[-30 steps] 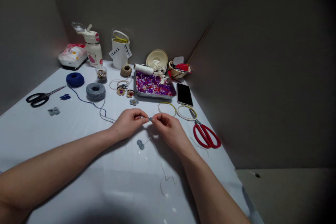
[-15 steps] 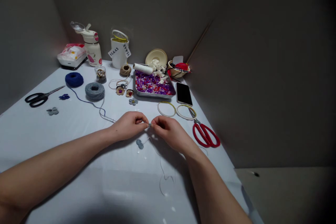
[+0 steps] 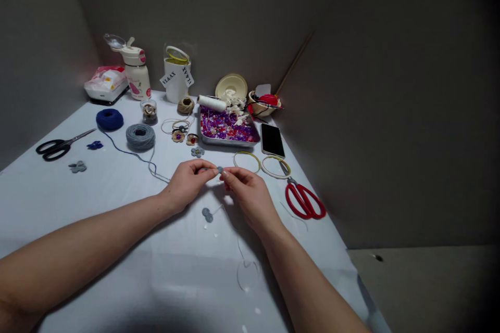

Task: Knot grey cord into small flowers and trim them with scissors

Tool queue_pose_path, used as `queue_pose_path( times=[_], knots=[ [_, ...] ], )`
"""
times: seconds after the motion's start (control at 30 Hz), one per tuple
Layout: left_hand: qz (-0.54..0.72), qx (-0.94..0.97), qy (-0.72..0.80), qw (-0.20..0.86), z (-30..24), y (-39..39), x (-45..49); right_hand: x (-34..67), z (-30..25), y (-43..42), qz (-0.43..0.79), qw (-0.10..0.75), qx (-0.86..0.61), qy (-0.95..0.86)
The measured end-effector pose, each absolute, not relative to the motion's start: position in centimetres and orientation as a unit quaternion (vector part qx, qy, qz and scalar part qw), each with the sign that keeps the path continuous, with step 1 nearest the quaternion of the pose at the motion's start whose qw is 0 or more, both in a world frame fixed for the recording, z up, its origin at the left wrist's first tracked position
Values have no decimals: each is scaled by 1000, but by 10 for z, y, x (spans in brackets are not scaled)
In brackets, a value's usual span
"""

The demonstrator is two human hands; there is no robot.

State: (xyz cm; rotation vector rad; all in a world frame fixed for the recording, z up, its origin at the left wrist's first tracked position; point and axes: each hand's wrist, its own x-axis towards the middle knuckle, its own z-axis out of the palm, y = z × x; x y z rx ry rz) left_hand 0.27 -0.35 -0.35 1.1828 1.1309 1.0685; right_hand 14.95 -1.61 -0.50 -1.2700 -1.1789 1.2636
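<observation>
My left hand [image 3: 188, 182] and my right hand [image 3: 246, 192] meet above the white table [image 3: 97, 218], fingertips pinched together on a small grey crocheted piece [image 3: 220, 169]. A thin pale thread [image 3: 240, 250] trails from under my right hand down across the table. A small grey crocheted petal piece [image 3: 207, 214] lies on the table just below my hands.
Red scissors [image 3: 302, 201] and two yellow rings [image 3: 261, 163] lie to the right, with a phone [image 3: 272, 139] and a tray of purple beads [image 3: 227, 127] behind. Grey yarn [image 3: 140, 136], blue yarn [image 3: 110, 119] and black scissors [image 3: 58, 146] lie left. Bottle [image 3: 135, 70] and jar [image 3: 176, 79] stand at the back.
Both hands have lifted slightly and shifted a little left with the small grey piece still pinched between them. Nothing else on the table has moved.
</observation>
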Motion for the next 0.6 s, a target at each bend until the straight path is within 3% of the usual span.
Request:
queue_pose_path(
  times=[0.3, 0.6],
  knots=[
    [475, 543, 488, 491, -4, -6, 3, 136, -10, -21, 520, 540, -511, -422],
    [471, 547, 485, 493, -1, -9, 5, 135, -11, -22, 476, 564, -516, -435]
  ],
)
